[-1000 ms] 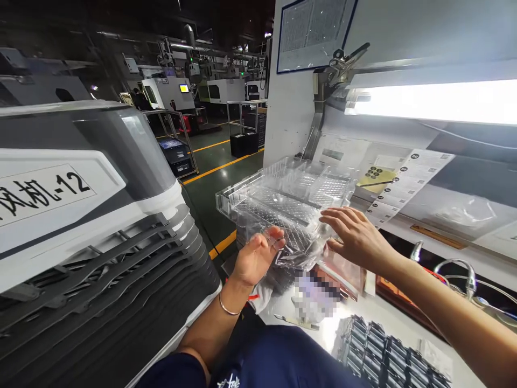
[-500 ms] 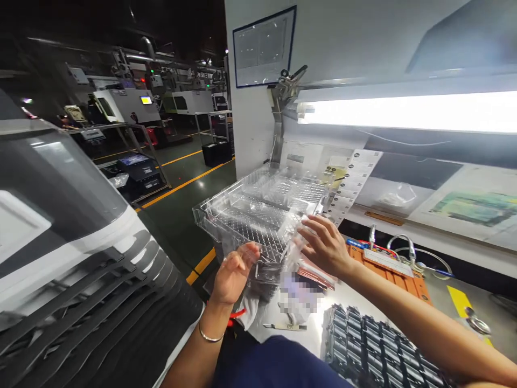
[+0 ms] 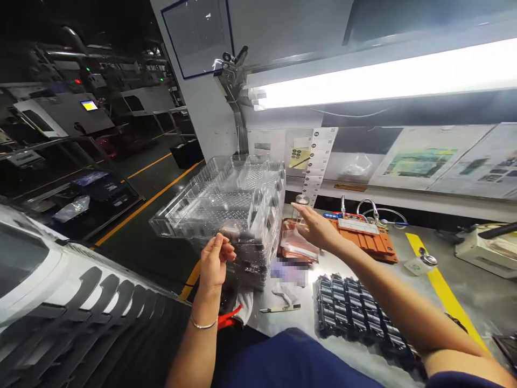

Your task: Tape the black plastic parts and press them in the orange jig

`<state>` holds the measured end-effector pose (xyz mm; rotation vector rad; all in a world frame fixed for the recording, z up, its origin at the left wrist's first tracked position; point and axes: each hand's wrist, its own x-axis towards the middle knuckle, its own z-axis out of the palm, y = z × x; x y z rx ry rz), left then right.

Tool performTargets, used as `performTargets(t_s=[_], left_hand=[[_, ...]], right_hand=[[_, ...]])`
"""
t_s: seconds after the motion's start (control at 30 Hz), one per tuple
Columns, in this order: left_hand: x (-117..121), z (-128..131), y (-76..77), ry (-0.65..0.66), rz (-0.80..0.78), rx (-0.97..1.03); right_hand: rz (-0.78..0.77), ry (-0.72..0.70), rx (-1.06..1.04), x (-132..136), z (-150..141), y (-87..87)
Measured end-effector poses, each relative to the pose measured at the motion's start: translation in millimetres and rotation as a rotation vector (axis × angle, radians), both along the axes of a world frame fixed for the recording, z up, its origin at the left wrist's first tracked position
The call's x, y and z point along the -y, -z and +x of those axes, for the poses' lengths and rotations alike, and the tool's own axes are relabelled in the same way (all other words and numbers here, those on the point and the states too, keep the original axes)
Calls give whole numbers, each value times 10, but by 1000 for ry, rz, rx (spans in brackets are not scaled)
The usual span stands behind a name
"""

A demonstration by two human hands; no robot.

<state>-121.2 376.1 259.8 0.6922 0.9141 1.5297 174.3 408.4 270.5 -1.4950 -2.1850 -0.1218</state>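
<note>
A stack of clear plastic trays (image 3: 226,207) stands at the left end of the workbench. My left hand (image 3: 214,261) is closed at the stack's near corner, its fingers pinched on the edge of a clear tray. My right hand (image 3: 317,229) is stretched out flat with fingers apart, just right of the stack and above a pile of copper-coloured bags (image 3: 297,247). It holds nothing. A black tray of small dark parts (image 3: 355,318) lies on the bench in front of me, below my right forearm.
An orange board with a white label and cables (image 3: 359,231) lies behind my right hand. A yellow strip (image 3: 440,285) crosses the bench. A small knife (image 3: 280,308) lies near the bench edge. A grey machine housing (image 3: 60,302) is at my left. A bright lamp (image 3: 383,78) hangs overhead.
The view swung right, toward the bench. My left hand went from open under the trays to pinched at their corner. My right hand slid off the stack to its right side.
</note>
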Motion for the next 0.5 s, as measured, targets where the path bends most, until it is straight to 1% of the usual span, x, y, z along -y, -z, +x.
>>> performTargets(t_s=[0.07,0.17,0.23,0.27,0.3,0.33,0.37,0.4,0.47,0.5], left_hand=[[-51,-10,-46,35,-26,54],[-22,-82,-108,224,-56,93],[98,-182,-134,335,-81,-26],[189,-238,-150,353,-101,-140],[294,-286,-176,333,-122,-279],[406,-314,-216,266,-133,-429],[514,-309,-274,151,-122,-575],[606,-261,-350,-5,-73,-702],[697,-22,-535,-318,136,-922],[681,157,-628,-419,259,-1041]], right_hand=[[-111,71,-6,146,236,187],[-235,123,-54,409,618,486],[-282,135,-132,597,897,664],[-300,149,-176,689,1045,741],[-317,169,-219,775,1196,809],[-335,191,-258,853,1347,869],[-353,213,-295,922,1496,921],[-375,229,-327,979,1636,965],[-427,252,-369,1062,1877,1035],[-451,264,-374,1091,1974,1062]])
